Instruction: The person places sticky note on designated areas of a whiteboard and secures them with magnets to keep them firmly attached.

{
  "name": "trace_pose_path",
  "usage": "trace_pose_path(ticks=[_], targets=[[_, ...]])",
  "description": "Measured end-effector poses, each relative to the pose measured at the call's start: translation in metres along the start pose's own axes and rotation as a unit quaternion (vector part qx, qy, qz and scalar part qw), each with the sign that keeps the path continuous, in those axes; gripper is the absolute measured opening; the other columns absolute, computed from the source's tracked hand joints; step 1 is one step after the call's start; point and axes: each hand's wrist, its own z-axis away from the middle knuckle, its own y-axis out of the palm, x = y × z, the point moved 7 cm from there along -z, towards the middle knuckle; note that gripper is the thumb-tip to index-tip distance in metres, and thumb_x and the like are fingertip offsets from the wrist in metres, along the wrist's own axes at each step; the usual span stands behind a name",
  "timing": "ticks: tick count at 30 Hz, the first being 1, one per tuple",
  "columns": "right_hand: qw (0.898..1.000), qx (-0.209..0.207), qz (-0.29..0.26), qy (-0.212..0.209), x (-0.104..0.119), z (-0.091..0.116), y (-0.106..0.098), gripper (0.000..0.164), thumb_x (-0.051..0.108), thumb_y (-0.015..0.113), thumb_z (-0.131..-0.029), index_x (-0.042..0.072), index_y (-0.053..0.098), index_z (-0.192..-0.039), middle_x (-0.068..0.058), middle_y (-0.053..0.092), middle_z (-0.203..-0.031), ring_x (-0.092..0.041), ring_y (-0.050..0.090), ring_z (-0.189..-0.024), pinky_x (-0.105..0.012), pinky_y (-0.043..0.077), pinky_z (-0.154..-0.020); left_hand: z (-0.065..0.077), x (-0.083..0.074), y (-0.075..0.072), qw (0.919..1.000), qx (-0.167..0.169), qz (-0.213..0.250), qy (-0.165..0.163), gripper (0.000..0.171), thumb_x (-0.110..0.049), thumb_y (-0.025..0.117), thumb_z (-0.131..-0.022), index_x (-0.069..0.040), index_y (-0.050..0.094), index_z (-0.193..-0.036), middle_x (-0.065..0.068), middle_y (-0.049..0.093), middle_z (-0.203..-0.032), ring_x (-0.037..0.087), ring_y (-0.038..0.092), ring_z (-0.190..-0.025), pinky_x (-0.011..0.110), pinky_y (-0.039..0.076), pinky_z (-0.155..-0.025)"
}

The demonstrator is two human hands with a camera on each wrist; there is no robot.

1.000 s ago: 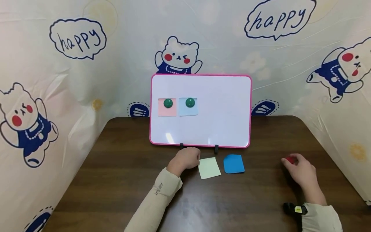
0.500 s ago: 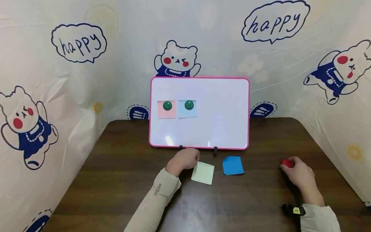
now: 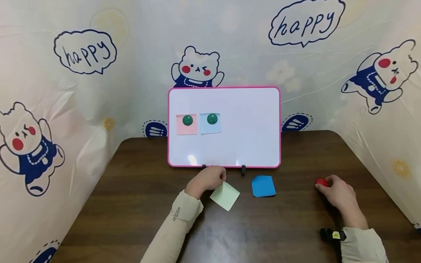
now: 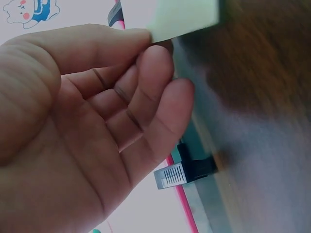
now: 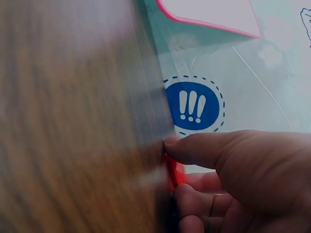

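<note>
In the head view my left hand [image 3: 208,179] pinches a pale green sticky note [image 3: 225,196] by one corner, in front of the whiteboard [image 3: 250,142]. The left wrist view shows the note [image 4: 189,17] between thumb and forefinger, the other fingers loosely bent. At the right of the table my right hand [image 3: 341,195] holds a small red magnet [image 3: 321,182]. Its thumb and fingertips grip the magnet [image 5: 176,172] close at the tabletop in the right wrist view. A bright blue sticky note [image 3: 264,186] lies on the table between the hands.
On the board, a pink note [image 3: 186,128] and a light blue note [image 3: 210,128] hang at the left under green magnets [image 3: 212,118]. Black stand feet [image 3: 243,170] jut from the pink-framed board's lower edge. Patterned cloth [image 3: 141,80] backs the brown table [image 3: 138,190].
The green note has turned and shifted left with its corner in my left hand. The red magnet shows more between the right fingertips. The head view has shifted slightly.
</note>
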Motion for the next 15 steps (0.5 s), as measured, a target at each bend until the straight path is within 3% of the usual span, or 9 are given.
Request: trace_pose_path(ticks=[7, 15], targets=[[1.0, 0.0, -0.004, 0.008, -0.001, 0.0004, 0.001, 0.051, 0.036, 0.065, -0.095, -0.011, 0.053, -0.109, -0.03, 0.061, -0.096, -0.046, 0.055, -0.085, -0.056, 0.041, -0.074, -0.0026, -0.0016, 0.0016, 0.9998, -0.003, 0.01, 0.015, 0.015, -0.001, 0.057, -0.093, -0.013, 0.063, -0.085, 0.0, 0.059, -0.084, 0.018, 0.055, -0.078, 0.03, 0.048, -0.065], [1.0, 0.004, -0.005, 0.005, 0.0026, -0.0006, 0.0005, 0.047, 0.031, 0.064, -0.094, -0.012, 0.053, -0.108, -0.029, 0.061, -0.096, -0.043, 0.055, -0.084, -0.055, 0.044, -0.073, -0.0049, -0.0022, -0.003, 0.9995, -0.019, 0.021, 0.013, 0.013, -0.008, 0.055, -0.097, -0.013, 0.067, -0.098, -0.002, 0.062, -0.093, 0.019, 0.057, -0.085, 0.033, 0.051, -0.073]])
